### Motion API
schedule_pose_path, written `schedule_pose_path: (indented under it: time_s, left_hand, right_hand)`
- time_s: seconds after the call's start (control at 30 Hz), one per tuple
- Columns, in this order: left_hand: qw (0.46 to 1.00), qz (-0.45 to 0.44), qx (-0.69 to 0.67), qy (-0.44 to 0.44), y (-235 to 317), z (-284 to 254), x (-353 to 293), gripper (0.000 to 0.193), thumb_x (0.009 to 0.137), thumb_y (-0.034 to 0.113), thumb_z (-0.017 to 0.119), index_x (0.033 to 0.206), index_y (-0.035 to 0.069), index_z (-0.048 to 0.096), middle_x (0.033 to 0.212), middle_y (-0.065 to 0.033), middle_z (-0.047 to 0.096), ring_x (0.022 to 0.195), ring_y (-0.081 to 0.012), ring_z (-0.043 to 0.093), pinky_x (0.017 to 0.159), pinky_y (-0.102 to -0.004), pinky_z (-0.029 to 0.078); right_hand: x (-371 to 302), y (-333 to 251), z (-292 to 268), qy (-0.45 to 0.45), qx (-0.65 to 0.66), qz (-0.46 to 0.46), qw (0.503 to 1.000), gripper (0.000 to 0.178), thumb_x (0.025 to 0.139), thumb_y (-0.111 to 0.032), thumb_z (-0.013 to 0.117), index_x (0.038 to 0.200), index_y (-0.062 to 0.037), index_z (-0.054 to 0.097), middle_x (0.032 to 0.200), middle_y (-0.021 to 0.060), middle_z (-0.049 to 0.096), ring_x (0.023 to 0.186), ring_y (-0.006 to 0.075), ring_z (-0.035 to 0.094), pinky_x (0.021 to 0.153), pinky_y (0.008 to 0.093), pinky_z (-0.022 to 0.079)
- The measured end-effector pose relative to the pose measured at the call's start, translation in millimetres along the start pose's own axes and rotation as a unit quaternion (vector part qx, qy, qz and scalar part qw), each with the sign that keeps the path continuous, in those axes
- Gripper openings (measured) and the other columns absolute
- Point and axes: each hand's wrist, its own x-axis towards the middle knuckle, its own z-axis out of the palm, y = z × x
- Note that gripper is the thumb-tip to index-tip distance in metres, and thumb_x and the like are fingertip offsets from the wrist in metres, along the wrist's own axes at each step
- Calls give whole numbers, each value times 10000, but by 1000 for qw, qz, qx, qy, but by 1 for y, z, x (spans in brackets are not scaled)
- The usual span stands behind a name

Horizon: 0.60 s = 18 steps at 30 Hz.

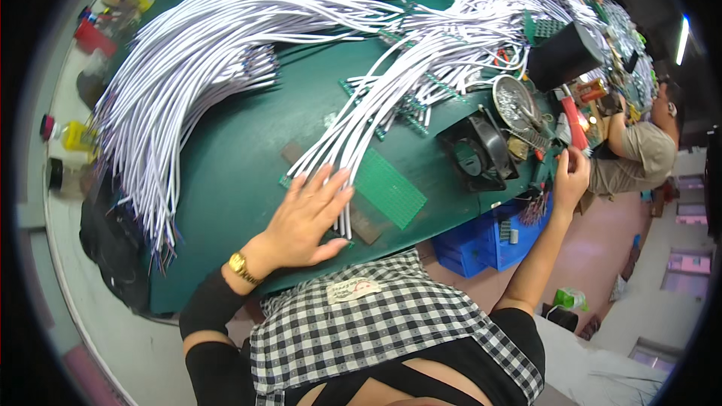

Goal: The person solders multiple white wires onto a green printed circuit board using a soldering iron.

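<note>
My left hand [308, 214] lies with its fingers stretched out over the near ends of several white cables [350, 135] on the green tabletop [233, 173]. Beside its fingertips is a green perforated circuit board panel [391, 189], partly over a brown strip [367, 231]. Small green board pieces show at the cables' far ends and by my left thumb. Out at the right table edge, my right hand [573, 174] has its thumb and fingers pinched together. Whatever is between them is too small to make out. Close by it is a red bundle of strips [575, 124].
A large bundle of white cables [180, 68] covers the left. Right of the panel stand a black fan [477, 152], a metal bowl of small parts [515, 105] and a black box [565, 56]. Blue bins [489, 244] sit below the edge. A co-worker [639, 146] sits at right.
</note>
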Motion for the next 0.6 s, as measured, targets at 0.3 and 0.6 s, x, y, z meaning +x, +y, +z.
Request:
schedule_pose_path:
  time_s: [0.3,0.6]
  left_hand:
    - [998,-11,43,-42,0,18,7,751,785,380,647,1394,62,343,1502,-189,216,1390,-336,221,1049,-597,198]
    - [950,-80,205,223,-114,-42,99,385,798,28,530,1182,20,497,1249,-178,497,1080,-368,516,890,-426,441]
  right_hand:
    - [-23,9,32,-131,-72,120,982,465,755,-421,722,961,-14,632,733,85,547,702,221,550,691,342,447]
    - [-22,38,61,-43,-15,85,995,354,742,-340,744,875,-30,636,793,79,570,757,227,546,727,356,450]
